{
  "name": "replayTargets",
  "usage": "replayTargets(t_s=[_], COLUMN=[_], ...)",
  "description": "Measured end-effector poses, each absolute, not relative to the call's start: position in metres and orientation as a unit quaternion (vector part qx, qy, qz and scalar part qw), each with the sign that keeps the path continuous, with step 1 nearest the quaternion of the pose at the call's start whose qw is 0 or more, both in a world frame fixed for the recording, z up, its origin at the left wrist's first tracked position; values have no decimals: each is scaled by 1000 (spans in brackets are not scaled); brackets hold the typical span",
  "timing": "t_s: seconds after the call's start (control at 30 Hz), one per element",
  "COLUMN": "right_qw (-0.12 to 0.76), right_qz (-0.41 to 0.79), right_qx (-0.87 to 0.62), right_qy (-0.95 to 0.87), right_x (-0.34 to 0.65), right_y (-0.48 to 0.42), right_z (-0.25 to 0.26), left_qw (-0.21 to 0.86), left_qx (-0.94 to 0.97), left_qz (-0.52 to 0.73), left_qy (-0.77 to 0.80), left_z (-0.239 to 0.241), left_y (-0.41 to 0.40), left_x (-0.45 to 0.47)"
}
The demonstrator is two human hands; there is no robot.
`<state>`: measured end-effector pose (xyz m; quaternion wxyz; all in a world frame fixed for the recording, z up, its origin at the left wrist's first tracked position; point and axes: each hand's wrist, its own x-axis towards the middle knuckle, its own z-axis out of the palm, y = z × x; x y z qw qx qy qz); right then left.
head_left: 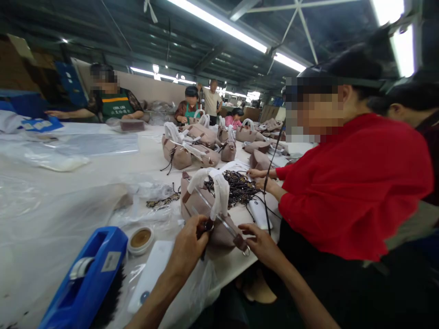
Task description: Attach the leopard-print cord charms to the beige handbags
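Observation:
A taupe woven handbag [219, 240] stands on the table in front of me, its handles [221, 194] wrapped in white padding. My left hand [190, 242] is closed on the bag's near side, fingers pinched around the dark brown leather at the foot of a handle. What lies inside the curled fingers is partly hidden. At the bag's right end, my right hand [262, 244] is open, fingers apart, next to a brown leather tab with a metal ring [246, 251]. Clear plastic strips run along the bag's top opening.
A blue tape dispenser [87, 274], a round tin [140, 241] and a white phone-like object [151, 274] lie left. Behind the bag is a pile of dark braided cords [238, 187]. A co-worker in red [353, 192] reaches in from the right. More handbags [176, 153] stand farther back.

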<state>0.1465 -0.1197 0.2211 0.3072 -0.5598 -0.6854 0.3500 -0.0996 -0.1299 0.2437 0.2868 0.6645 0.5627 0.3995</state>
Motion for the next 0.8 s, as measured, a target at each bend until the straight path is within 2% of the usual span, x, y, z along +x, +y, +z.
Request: replayTargets(t_s=[0.1, 0.4, 0.6, 0.8], right_qw=[298, 253, 209, 202], right_qz=[277, 180, 130, 82], right_qx=[-614, -677, -694, -688], right_qy=[-676, -667, -676, -692], right_x=[152, 122, 117, 119], right_y=[-87, 9, 17, 1], right_z=[203, 161, 138, 132], left_qw=[281, 296, 283, 265], left_qx=[660, 630, 639, 650], left_qz=[411, 395, 396, 393], left_qy=[563, 599, 595, 594], left_z=[239, 227, 230, 231], left_y=[-129, -138, -140, -143], left_x=[-99, -101, -101, -103])
